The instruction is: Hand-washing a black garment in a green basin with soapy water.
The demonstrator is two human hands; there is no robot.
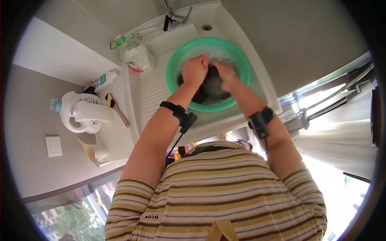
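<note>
A green plastic basin of cloudy, soapy water stands in a white laundry sink. Dark cloth lies partly under the water, its outline blurred by the suds. My left hand is closed in a fist on the dark cloth, over the basin's middle. Close on its right, my right hand has its fingers bent around another part of the cloth. The two hands nearly meet at the fingertips. Foam bubbles float at the far side of the basin.
A chrome faucet and a drain opening are at the sink's back. Left of the basin stands a clear plastic jug beside a ribbed washboard slope. The left ledge holds a white detergent bottle and a scrub brush.
</note>
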